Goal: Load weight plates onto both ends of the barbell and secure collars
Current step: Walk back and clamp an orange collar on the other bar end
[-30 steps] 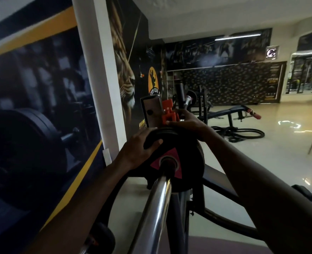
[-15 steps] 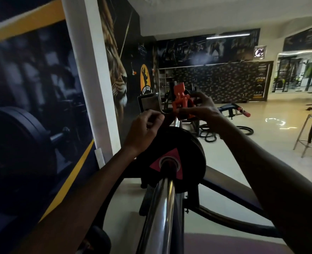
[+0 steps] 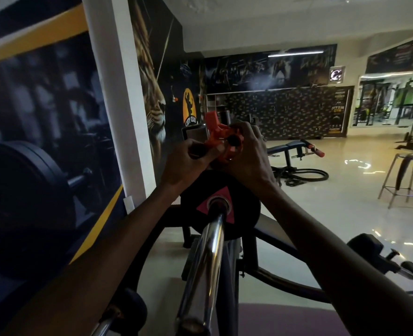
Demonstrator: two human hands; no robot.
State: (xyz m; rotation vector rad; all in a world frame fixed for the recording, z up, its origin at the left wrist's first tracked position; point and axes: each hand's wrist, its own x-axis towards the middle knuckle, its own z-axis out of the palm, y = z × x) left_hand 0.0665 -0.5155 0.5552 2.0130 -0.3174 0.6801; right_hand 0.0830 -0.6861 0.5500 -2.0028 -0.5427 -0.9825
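A chrome barbell sleeve (image 3: 206,258) runs away from me through the centre of the view. A black weight plate (image 3: 243,214) with a red triangle mark sits on it. Above the plate I hold an orange clamp collar (image 3: 221,140) with its lever raised. My left hand (image 3: 188,163) pinches the collar's left side. My right hand (image 3: 249,156) wraps around its ring from the right. The collar is held in the air, off the sleeve.
A wall with a dark mural and a white pillar (image 3: 118,98) stands close on the left. The black rack frame (image 3: 271,231) curves below the plate. A bench (image 3: 290,149) and coiled ropes (image 3: 305,175) lie on the glossy floor behind. A metal stool (image 3: 409,175) stands at right.
Both hands left the top of the plate. The right hand lifted the orange collar up, and the left hand has joined it on the collar.
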